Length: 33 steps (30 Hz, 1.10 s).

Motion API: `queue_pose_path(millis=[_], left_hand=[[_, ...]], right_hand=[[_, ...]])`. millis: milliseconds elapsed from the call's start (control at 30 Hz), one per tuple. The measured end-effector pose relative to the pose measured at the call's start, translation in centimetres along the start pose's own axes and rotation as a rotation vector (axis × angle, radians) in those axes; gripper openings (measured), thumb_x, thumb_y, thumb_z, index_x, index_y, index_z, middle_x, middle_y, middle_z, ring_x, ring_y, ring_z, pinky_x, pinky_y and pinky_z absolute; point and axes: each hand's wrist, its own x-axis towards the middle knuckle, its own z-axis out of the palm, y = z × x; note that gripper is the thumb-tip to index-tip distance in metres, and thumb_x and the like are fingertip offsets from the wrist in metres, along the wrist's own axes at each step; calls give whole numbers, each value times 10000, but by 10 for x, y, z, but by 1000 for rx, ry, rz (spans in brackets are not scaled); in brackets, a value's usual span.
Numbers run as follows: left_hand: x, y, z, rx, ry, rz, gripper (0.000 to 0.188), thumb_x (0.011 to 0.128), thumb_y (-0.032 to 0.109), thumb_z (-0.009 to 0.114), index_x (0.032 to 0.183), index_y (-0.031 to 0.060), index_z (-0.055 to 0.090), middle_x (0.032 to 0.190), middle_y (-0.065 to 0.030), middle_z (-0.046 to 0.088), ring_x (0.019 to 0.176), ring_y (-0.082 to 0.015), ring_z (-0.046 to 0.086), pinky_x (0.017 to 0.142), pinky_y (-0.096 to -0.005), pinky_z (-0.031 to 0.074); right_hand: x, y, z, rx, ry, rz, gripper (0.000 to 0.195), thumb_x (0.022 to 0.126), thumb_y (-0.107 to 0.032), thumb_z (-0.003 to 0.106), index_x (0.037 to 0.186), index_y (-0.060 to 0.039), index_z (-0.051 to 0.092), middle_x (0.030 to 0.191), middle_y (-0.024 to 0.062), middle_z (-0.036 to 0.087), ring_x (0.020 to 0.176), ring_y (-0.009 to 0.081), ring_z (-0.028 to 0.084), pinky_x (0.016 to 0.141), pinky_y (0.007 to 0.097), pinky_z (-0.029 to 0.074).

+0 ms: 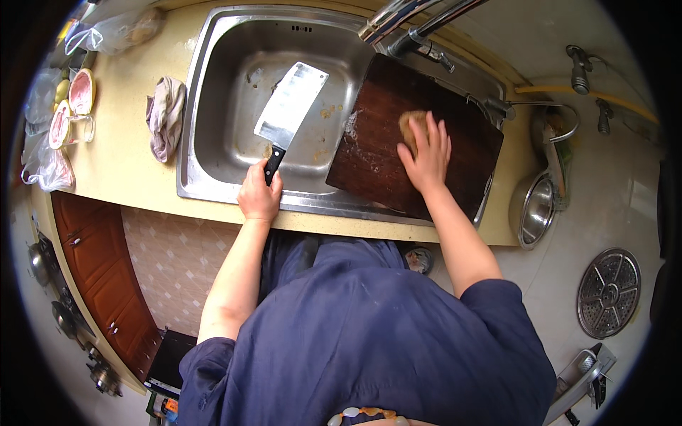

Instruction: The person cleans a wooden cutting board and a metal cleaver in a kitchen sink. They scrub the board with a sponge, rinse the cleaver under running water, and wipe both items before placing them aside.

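Observation:
My left hand [260, 194] grips the black handle of a cleaver [292, 105], whose broad steel blade extends over the stainless steel sink basin [224, 114]. On the right, a dark wooden cutting board [389, 101] lies across that side of the sink, with whitish marks near its left edge. My right hand [428, 152] rests over a brown scrubbing pad or similar piece [409, 125] on the board. Its fingers are slightly spread, and whether they grasp the piece is hidden. Small food scraps lie in the basin.
A crumpled cloth [166, 118] lies left of the sink. The chrome faucet [407, 40] reaches over the back edge. Plastic bags [114, 34] and a glass container [81, 130] stand at the left. A metal bowl [537, 210] is at the counter's right end.

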Motion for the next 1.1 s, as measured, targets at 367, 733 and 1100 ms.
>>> queue_pose_path(millis=[367, 733, 1100], left_hand=[[-1, 3, -3, 3, 6, 29, 375, 825, 251, 687, 1150, 102, 574, 1017, -80, 664, 860, -317, 664, 716, -414, 542], [-2, 3, -1, -40, 7, 2, 345, 829, 226, 681, 1140, 120, 574, 1003, -88, 658, 888, -326, 651, 718, -426, 526], [-2, 4, -3, -33, 7, -2, 338, 829, 214, 681, 1134, 110, 579, 1001, -95, 661, 876, -331, 653, 717, -424, 528]], right_hand=[[21, -2, 8, 53, 1, -141, 544, 867, -240, 658, 1388, -232, 498, 1543, 75, 338, 1412, 373, 300, 1135, 517, 276], [38, -14, 9, 82, -16, -169, 546, 843, -273, 704, 1356, -271, 517, 1548, 58, 328, 1422, 351, 287, 1130, 555, 273], [48, -14, 11, 61, -55, -159, 521, 853, -289, 691, 1344, -286, 518, 1555, 33, 312, 1429, 349, 271, 1143, 565, 245]])
